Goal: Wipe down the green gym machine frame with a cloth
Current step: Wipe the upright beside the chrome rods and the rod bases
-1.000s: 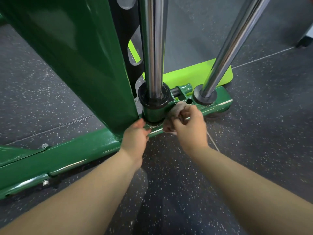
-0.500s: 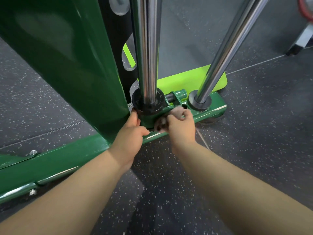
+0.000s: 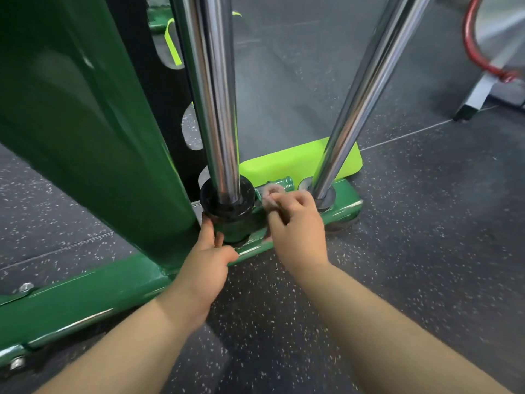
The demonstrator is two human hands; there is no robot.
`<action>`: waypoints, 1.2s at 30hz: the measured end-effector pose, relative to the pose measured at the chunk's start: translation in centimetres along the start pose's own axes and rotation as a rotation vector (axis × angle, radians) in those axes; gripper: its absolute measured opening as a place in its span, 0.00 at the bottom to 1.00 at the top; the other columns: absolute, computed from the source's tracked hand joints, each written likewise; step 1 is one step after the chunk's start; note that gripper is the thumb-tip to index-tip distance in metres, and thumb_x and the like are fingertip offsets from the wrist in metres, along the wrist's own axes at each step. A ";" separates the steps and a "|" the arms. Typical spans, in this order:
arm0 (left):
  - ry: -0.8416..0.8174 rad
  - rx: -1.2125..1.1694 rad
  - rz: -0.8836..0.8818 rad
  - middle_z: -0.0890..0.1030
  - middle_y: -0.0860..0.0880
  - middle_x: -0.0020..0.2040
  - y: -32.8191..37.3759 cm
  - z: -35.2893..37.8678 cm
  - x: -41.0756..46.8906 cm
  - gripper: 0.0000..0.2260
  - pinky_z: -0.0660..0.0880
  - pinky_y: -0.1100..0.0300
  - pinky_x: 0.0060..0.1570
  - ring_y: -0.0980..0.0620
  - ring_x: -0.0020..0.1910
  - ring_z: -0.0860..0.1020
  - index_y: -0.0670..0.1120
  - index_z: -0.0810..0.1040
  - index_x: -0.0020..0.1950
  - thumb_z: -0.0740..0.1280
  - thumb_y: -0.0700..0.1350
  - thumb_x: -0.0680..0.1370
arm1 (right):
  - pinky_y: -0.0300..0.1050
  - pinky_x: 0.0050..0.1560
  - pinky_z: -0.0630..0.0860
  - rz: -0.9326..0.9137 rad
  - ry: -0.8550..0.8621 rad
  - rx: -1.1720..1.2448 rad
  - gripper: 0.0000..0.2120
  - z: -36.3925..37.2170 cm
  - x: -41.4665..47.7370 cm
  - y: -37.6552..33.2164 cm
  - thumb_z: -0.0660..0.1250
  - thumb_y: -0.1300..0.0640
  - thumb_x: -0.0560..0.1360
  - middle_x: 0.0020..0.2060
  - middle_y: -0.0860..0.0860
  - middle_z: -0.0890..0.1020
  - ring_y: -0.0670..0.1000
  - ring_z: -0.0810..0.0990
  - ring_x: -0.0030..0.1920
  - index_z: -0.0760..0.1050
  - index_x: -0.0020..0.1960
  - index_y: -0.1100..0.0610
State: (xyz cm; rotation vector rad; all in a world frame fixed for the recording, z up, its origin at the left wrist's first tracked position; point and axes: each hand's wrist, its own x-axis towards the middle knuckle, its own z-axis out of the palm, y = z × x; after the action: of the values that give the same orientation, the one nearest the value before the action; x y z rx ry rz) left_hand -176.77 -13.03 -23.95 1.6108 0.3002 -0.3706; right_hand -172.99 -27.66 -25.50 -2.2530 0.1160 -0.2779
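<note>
Base of the machine, seen from above. The left hand [image 3: 208,258] rests with spread fingers on the base rail [image 3: 85,294], touching the green socket [image 3: 235,228] of the near rod [image 3: 211,95]; it holds nothing. The right hand [image 3: 295,226] pinches a small bunched cloth [image 3: 271,196] against the rail between the two rods, just beside a small green fitting [image 3: 284,184]. Judged stage: detail wiping at the rod sockets. Upright [image 3: 85,123] and long rail show no wipe marks; their state cannot be told.
</note>
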 end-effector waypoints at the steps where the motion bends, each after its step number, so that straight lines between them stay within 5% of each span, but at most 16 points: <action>1: 0.010 -0.008 -0.002 0.64 0.65 0.71 0.0 0.2 0.1 0.39 0.58 0.56 0.75 0.63 0.73 0.62 0.61 0.52 0.80 0.57 0.29 0.78 | 0.44 0.55 0.73 -0.137 -0.002 -0.056 0.14 -0.1 0.8 0.5 0.65 0.62 0.76 0.54 0.53 0.77 0.55 0.74 0.50 0.83 0.58 0.54; 4: 0.011 -0.015 -0.030 0.63 0.65 0.70 0.2 0.1 0.0 0.38 0.58 0.59 0.73 0.62 0.73 0.62 0.61 0.52 0.80 0.58 0.30 0.79 | 0.50 0.58 0.73 -0.323 -0.144 -0.337 0.18 -0.2 4.2 2.2 0.63 0.63 0.74 0.60 0.54 0.79 0.60 0.72 0.54 0.82 0.60 0.53; 8: -0.011 0.028 -0.020 0.60 0.65 0.68 0.6 0.0 -0.3 0.37 0.59 0.63 0.65 0.62 0.72 0.62 0.61 0.48 0.80 0.59 0.33 0.80 | 0.42 0.59 0.65 -0.011 -0.130 -0.361 0.17 -1.2 8.1 2.1 0.61 0.65 0.76 0.64 0.55 0.75 0.59 0.72 0.60 0.81 0.60 0.56; 13: -0.035 0.022 -0.012 0.62 0.77 0.59 -0.1 -0.8 -0.1 0.37 0.61 0.62 0.67 0.62 0.73 0.63 0.63 0.49 0.80 0.59 0.33 0.80 | 0.48 0.65 0.66 -0.039 -0.252 -0.453 0.29 0.2 7.3 1.5 0.55 0.70 0.72 0.67 0.47 0.74 0.58 0.70 0.59 0.78 0.58 0.40; 16: -0.029 0.028 -0.023 0.64 0.74 0.61 0.1 -1.1 0.0 0.35 0.58 0.55 0.76 0.61 0.73 0.64 0.61 0.52 0.80 0.59 0.34 0.80 | 0.57 0.55 0.77 0.424 -0.137 0.079 0.26 -0.6 7.7 1.8 0.53 0.73 0.71 0.47 0.51 0.81 0.56 0.79 0.43 0.76 0.52 0.45; 18: -0.035 0.038 -0.028 0.64 0.67 0.69 0.3 -1.3 0.0 0.34 0.58 0.51 0.76 0.61 0.73 0.64 0.61 0.54 0.80 0.59 0.34 0.80 | 0.47 0.39 0.81 0.802 -0.078 0.605 0.18 0.0 6.1 1.3 0.53 0.72 0.79 0.50 0.56 0.79 0.55 0.78 0.43 0.75 0.51 0.54; 20: -0.048 0.064 -0.011 0.63 0.64 0.71 0.4 -1.6 -0.1 0.34 0.59 0.52 0.76 0.61 0.72 0.64 0.60 0.54 0.80 0.58 0.33 0.80 | 0.38 0.26 0.78 0.960 -0.029 0.859 0.15 1.9 2.9 0.8 0.54 0.68 0.82 0.54 0.55 0.77 0.56 0.78 0.48 0.75 0.50 0.53; 22: -0.036 0.089 -0.005 0.64 0.62 0.71 0.1 -1.9 0.1 0.34 0.61 0.56 0.74 0.62 0.70 0.67 0.57 0.55 0.80 0.56 0.31 0.79 | 0.37 0.28 0.78 0.988 -0.079 0.995 0.12 3.6 0.2 0.1 0.56 0.66 0.82 0.50 0.55 0.79 0.53 0.78 0.45 0.75 0.49 0.53; 26: -0.042 0.098 0.021 0.69 0.61 0.72 -0.4 -2.3 0.4 0.34 0.65 0.60 0.67 0.61 0.68 0.69 0.56 0.63 0.78 0.55 0.28 0.77 | 0.51 0.52 0.82 0.953 -0.157 1.074 0.10 4.5 -2.0 -1.6 0.63 0.73 0.76 0.41 0.57 0.78 0.52 0.79 0.39 0.70 0.47 0.59; 29: -0.044 0.071 0.078 0.74 0.64 0.64 0.0 -2.1 1.2 0.33 0.67 0.74 0.56 0.74 0.60 0.71 0.54 0.66 0.74 0.57 0.28 0.74 | 0.51 0.47 0.83 0.917 -0.253 1.037 0.15 4.3 -3.0 -2.6 0.68 0.72 0.74 0.53 0.61 0.82 0.58 0.83 0.51 0.72 0.57 0.62; 33: -0.007 0.005 0.067 0.69 0.63 0.67 0.7 -0.9 2.0 0.51 0.65 0.71 0.51 0.74 0.55 0.68 0.58 0.48 0.81 0.62 0.38 0.60 | 0.55 0.54 0.82 0.877 -0.130 1.023 0.08 3.6 -2.4 -2.8 0.65 0.70 0.76 0.46 0.57 0.81 0.53 0.82 0.47 0.71 0.50 0.59; 36: 0.063 -0.093 0.048 0.69 0.60 0.66 0.2 0.1 2.3 0.48 0.64 0.71 0.50 0.63 0.58 0.71 0.56 0.49 0.81 0.63 0.35 0.65 | 0.53 0.57 0.78 0.864 -0.075 1.015 0.03 2.9 -1.3 -2.6 0.60 0.63 0.81 0.48 0.57 0.78 0.54 0.78 0.45 0.71 0.52 0.57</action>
State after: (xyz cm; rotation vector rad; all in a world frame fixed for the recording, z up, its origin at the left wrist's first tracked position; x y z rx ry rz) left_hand -174.60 -13.26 -24.70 1.5377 0.3217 -0.2661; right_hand -173.62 -23.55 -25.49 -1.0586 0.7078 0.1950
